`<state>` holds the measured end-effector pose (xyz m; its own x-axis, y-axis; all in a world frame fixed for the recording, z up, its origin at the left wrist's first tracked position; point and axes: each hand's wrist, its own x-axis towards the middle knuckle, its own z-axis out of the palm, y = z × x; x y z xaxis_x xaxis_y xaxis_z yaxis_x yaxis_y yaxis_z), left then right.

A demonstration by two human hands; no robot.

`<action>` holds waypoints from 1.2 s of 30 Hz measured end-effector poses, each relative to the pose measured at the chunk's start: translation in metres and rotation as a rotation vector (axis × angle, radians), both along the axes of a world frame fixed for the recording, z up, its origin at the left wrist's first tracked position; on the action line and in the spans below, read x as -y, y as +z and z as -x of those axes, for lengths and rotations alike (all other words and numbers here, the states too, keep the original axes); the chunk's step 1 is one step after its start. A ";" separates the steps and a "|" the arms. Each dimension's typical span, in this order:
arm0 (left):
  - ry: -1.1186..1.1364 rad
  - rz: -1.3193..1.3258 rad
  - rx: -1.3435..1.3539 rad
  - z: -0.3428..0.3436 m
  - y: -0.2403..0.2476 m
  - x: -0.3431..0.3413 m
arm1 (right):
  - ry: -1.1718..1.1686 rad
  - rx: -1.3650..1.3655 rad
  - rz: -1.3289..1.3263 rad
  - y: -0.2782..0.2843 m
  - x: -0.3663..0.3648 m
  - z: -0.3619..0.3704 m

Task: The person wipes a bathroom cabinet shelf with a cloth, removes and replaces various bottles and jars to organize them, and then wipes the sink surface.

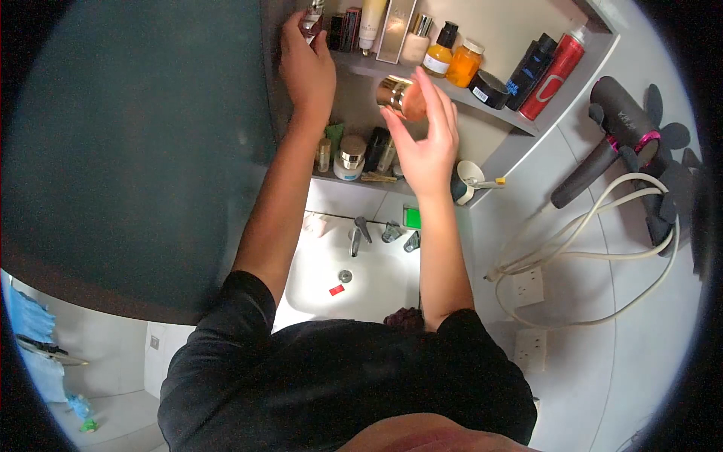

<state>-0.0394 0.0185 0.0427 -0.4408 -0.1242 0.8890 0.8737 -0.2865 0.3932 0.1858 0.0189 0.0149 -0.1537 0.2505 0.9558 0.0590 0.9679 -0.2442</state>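
On the upper shelf's left end, my left hand point(309, 75) is closed around a small clear glass bottle point(312, 16). Dark slim boxes point(350, 29) stand just right of it. My right hand point(431, 147) holds a short shiny gold cylinder with an orange-brown end point(401, 99), pinched between thumb and fingers in front of the gap between the shelves. Close above that hand, an amber pump bottle point(439, 54) and an orange jar point(465, 65) stand on the upper shelf. A white jar with a silver lid point(349, 160) sits on the lower shelf, between my forearms.
A dark cabinet door point(143, 151) fills the left. Below the shelves is a white sink point(309, 290) with a tap point(357, 237) and a small red packet point(337, 289). A red spray can point(553, 79) leans at the shelf's right. A hair dryer point(625, 135) with a looped cord hangs on the wall.
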 end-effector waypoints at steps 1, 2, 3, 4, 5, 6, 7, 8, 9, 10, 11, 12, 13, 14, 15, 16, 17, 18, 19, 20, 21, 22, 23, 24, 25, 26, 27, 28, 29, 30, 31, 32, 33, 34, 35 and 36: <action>0.017 0.080 0.050 -0.002 0.001 -0.001 | -0.025 0.016 -0.010 0.006 -0.004 0.003; 0.035 0.160 0.100 -0.004 0.002 -0.003 | -0.029 0.016 -0.016 0.010 -0.009 0.008; 0.033 0.155 0.100 -0.004 0.004 -0.004 | -0.033 0.043 -0.027 0.015 -0.015 0.015; 0.029 0.184 0.102 -0.003 0.006 -0.004 | -0.036 0.070 -0.035 0.019 -0.021 0.022; 0.028 0.213 0.107 -0.001 0.006 -0.004 | -0.017 0.055 -0.070 0.023 -0.026 0.030; 0.030 0.210 0.109 0.000 0.006 -0.004 | -0.015 0.056 -0.073 0.025 -0.030 0.037; 0.070 0.222 0.097 0.003 0.007 -0.005 | -0.036 0.070 -0.088 0.029 -0.034 0.043; 0.109 0.235 0.086 0.004 0.008 -0.006 | -0.057 0.084 -0.103 0.031 -0.035 0.047; 0.112 0.230 0.089 0.004 0.006 -0.007 | -0.073 0.078 -0.118 0.032 -0.035 0.048; 0.141 0.249 0.099 0.001 0.006 -0.006 | -0.070 0.080 -0.124 0.033 -0.034 0.049; 0.170 0.267 0.108 0.000 0.006 -0.006 | -0.064 0.075 -0.102 0.032 -0.033 0.049; 0.170 0.263 0.111 0.002 0.007 -0.007 | -0.059 0.071 -0.079 0.032 -0.033 0.049; 0.176 0.256 0.093 0.004 0.008 -0.009 | -0.059 0.073 -0.085 0.032 -0.034 0.050; 0.182 0.250 0.074 0.005 0.009 -0.011 | -0.062 0.062 -0.094 0.030 -0.035 0.051; 0.180 0.246 0.075 0.006 0.008 -0.013 | -0.065 0.052 -0.102 0.030 -0.035 0.051; 0.176 0.275 0.081 0.006 0.010 -0.013 | -0.069 0.053 -0.104 0.029 -0.036 0.049; 0.171 0.304 0.086 0.005 0.011 -0.013 | -0.077 0.059 -0.108 0.029 -0.036 0.047; 0.166 0.303 0.085 0.004 0.012 -0.013 | -0.084 0.066 -0.113 0.028 -0.037 0.045; 0.153 0.335 0.114 0.003 0.013 -0.013 | -0.091 0.065 -0.114 0.028 -0.038 0.042; 0.140 0.368 0.143 0.001 0.013 -0.012 | -0.088 0.066 -0.109 0.027 -0.039 0.039; 0.132 0.368 0.140 -0.003 0.012 -0.012 | -0.087 0.068 -0.105 0.026 -0.041 0.035; 0.117 0.344 0.139 -0.004 0.011 -0.010 | -0.090 0.066 -0.107 0.026 -0.040 0.033; 0.102 0.319 0.138 -0.006 0.011 -0.009 | -0.093 0.066 -0.101 0.026 -0.040 0.030; 0.099 0.318 0.136 -0.004 0.011 -0.010 | -0.097 0.065 -0.095 0.026 -0.039 0.027; 0.103 0.290 0.109 -0.003 0.010 -0.011 | -0.103 0.064 -0.096 0.026 -0.039 0.023; 0.108 0.261 0.082 -0.003 0.010 -0.012 | -0.106 0.065 -0.060 0.027 -0.039 0.018; 0.102 0.259 0.080 -0.004 0.009 -0.013 | -0.108 0.066 -0.024 0.027 -0.038 0.012; 0.073 0.244 0.065 -0.006 0.009 -0.010 | -0.111 0.065 -0.024 0.027 -0.037 0.008; 0.044 0.230 0.049 -0.009 0.009 -0.008 | -0.115 0.058 -0.026 0.027 -0.035 0.003; 0.042 0.229 0.048 -0.010 0.009 -0.009 | -0.120 0.050 -0.027 0.027 -0.033 -0.002; 0.063 0.187 -0.001 -0.010 0.008 -0.009 | -0.116 0.052 -0.019 0.027 -0.032 -0.006; 0.085 0.146 -0.049 -0.011 0.008 -0.010 | -0.118 0.052 -0.019 0.025 -0.030 -0.009; 0.083 0.146 -0.049 -0.011 0.007 -0.009 | -0.109 0.058 -0.022 0.024 -0.029 -0.012; 0.083 0.114 -0.076 -0.012 0.007 -0.007 | -0.103 0.062 -0.026 0.023 -0.030 -0.015; 0.083 0.083 -0.103 -0.014 0.007 -0.006 | -0.105 0.061 -0.025 0.021 -0.030 -0.017; 0.081 0.085 -0.104 -0.017 0.007 -0.004 | -0.086 0.077 0.004 0.018 -0.031 -0.019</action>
